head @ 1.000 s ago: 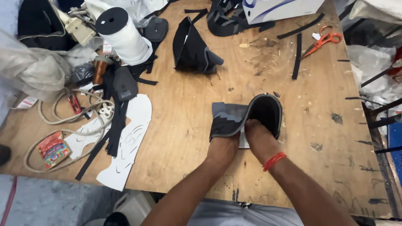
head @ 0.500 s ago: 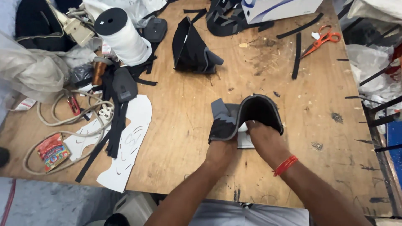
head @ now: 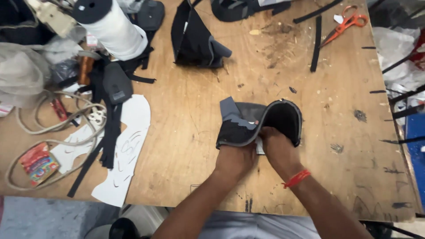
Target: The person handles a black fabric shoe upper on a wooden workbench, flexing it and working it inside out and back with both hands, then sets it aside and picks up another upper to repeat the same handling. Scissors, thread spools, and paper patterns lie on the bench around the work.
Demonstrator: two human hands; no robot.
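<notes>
A curved black and grey shoe upper (head: 259, 124) is being gripped by both hands near the front edge of the wooden bench (head: 199, 132), the left hand (head: 234, 159) pinching its lower edge, the right hand (head: 276, 148) tucked inside, wrists angled inward.

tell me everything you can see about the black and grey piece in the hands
The shoe upper is a curved piece of black and grey fabric-like material, made of stitched panels, with a lighter grey tab at its left top. It is bent into an arch, the dark inner side showing on the right. It sits on the wooden table near its front edge. The left hand grips its left lower edge; the right hand presses under the arch. A pale scrap shows beneath it.
</notes>
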